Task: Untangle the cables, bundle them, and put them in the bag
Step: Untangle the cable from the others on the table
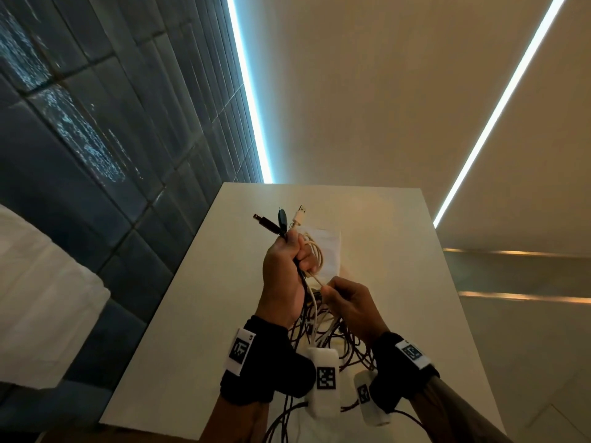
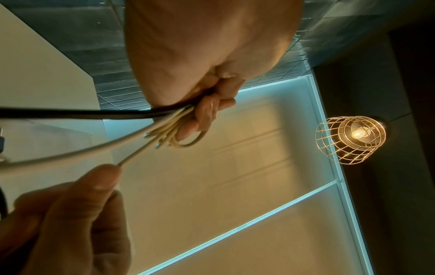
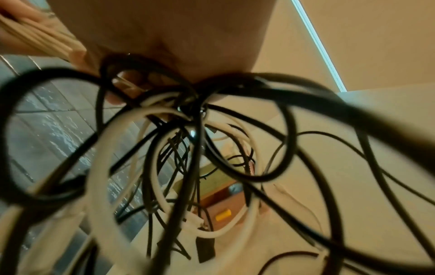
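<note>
White table (image 1: pixel 383 282): two hands, perhaps three plug-ended cables (image 1: pixel 281 223).

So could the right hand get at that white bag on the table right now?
Probably not yet: the right hand pinches a white cable, and the bag lies beyond the left hand gripping the cables.

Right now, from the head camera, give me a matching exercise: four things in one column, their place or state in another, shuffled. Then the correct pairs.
Things
1. left hand
2. right hand
3. white plug
4. bag

Places or states
A. lies flat on the table behind the hands
B. sticks up above the fist beside two dark plugs
C. pinches a single white cable
D. has its grip closed round a bunch of cables, plugs upward

Pairs: 1-D, 2-C, 3-B, 4-A
</note>
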Demonstrator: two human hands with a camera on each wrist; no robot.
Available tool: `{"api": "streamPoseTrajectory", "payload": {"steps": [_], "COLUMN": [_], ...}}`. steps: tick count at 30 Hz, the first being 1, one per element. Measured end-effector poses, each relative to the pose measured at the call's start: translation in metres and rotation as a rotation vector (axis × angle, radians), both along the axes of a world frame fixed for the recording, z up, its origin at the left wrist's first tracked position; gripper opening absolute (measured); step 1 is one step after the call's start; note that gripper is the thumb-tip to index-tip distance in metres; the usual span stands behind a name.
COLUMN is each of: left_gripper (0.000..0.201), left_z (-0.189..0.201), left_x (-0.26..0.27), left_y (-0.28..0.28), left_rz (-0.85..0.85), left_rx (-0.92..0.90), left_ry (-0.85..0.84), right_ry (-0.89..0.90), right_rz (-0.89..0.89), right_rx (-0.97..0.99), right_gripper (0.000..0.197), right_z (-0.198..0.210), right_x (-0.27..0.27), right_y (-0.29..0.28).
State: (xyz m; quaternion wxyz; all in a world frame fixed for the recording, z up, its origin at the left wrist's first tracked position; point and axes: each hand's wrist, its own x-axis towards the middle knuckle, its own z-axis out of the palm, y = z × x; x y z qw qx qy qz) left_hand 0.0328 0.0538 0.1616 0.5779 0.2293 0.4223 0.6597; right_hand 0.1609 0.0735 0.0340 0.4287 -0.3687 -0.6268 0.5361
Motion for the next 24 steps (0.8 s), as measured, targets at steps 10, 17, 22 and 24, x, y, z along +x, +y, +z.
{"api": "streamPoseTrajectory", "payload": {"steps": [10,17,22,24], "left_gripper": [0.034,0.035,0.033,0.033], "left_z": [0.005,-0.003,-0.006,-0.006], "left_x": [-0.027,-0.036,-0.039,-0.04], "left_y": [-0.001,-0.005,-0.004,-0.004], "left_rz": [0.126,0.162,0.177,0.176], "left_rx": [0.06,0.046,0.049,0.055], "left_ry": [0.018,0.009,-0.028,-0.045], "right_ry": [-0.557,-0.523,-0.329,-0.233], "right_rz": [-0.211,-0.279,-0.298,-0.355], "right_rx": [0.401,0.24,-0.13,-0.231], "right_gripper": [0.033,0.027,0.013,0.009], "right_z": [-0.026,-0.018,-0.027,-0.031], "right_x": [0.016,0.049,0.071,0.074], "right_y": [-0.004,-0.002,0.008,0.011]}}
